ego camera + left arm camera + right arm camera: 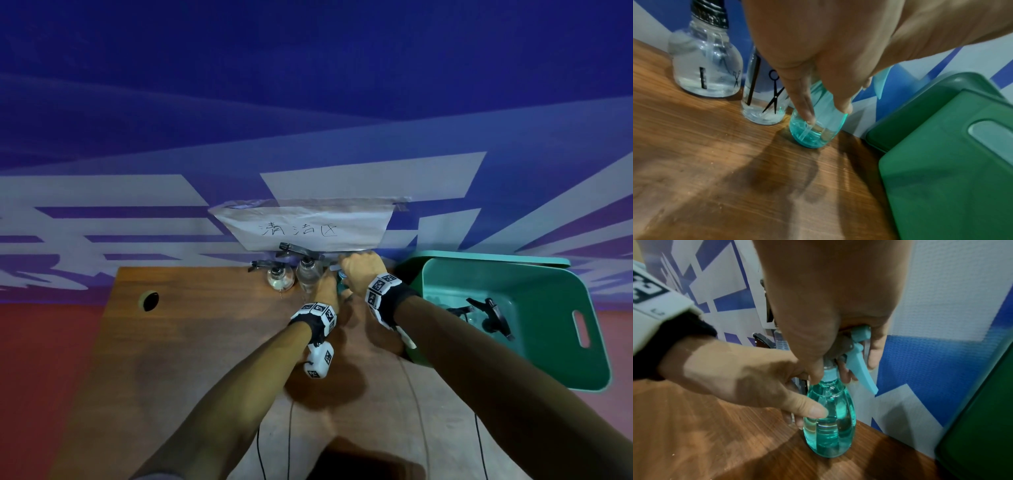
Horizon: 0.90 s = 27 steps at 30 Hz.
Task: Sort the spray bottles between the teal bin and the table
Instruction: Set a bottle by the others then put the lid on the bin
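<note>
The tabletop [191, 342] carries everything, with the teal bin [534, 346] just to the right of both hands, tipped so its opening faces the person; dark-headed sprayers lie inside it. Left of the hands, two clear bottles [707, 65] stand upright along the wall, the nearer one almost touching the teal bottle [830, 423].

That teal bottle stands upright with its base on the wood, between the clear pair and the bin. The right hand [830, 305] closes from above round the sprayer head, fingers curled at the neck beside the trigger. The left hand [748, 374] wraps the body lower down, thumb on the near side, fingers round the far side.

This looks like the placing of the teal bottle in the row. To do it well, I would judge the base should sit flat before either hold loosens: ease the lower hand first, then lift the upper one straight up so it does not catch the trigger.

The nearer clear bottle sits tight on the left, so a sideways withdrawal of that hand could knock it. The bin's wall crowds the right side, leaving upward and toward the person as the free way out.
</note>
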Tool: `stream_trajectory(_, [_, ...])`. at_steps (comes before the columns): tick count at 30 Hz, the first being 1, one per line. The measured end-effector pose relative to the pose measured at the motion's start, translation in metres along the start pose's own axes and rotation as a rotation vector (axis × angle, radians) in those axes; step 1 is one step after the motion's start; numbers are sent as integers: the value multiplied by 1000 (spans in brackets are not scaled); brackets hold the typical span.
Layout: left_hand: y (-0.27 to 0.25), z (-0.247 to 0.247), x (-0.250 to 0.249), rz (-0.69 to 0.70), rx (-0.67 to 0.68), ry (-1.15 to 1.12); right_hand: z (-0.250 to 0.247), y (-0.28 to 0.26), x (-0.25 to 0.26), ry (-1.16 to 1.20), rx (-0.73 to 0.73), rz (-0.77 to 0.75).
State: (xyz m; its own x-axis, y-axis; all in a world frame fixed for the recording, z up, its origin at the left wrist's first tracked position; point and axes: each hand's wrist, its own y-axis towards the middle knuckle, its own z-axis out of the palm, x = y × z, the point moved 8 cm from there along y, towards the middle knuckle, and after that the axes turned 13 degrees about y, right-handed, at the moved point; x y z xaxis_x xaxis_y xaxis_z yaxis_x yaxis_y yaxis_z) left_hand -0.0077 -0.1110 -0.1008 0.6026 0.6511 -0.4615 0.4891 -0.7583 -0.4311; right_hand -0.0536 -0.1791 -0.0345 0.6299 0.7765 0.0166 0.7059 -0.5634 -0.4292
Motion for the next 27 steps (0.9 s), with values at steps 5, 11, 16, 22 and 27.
stream_trajectory(5, [-4,9,9,-7,-28,4,-11,-22,-12,104,-136,-6])
stream_trajectory(11, [-36,-4,-26,-10,5,198,-40,-69,-60,372,-293,39])
stream_trajectory(16, [-52,-12,-103,181,-4,117,-40,-110,-132,525,-369,231])
stream_trajectory(22, [-35,5,-156,173,149,5,-11,-138,-198,703,-267,464])
stream_trajectory(27, [-31,0,-180,175,63,-93,-10,-144,-217,788,-345,484])
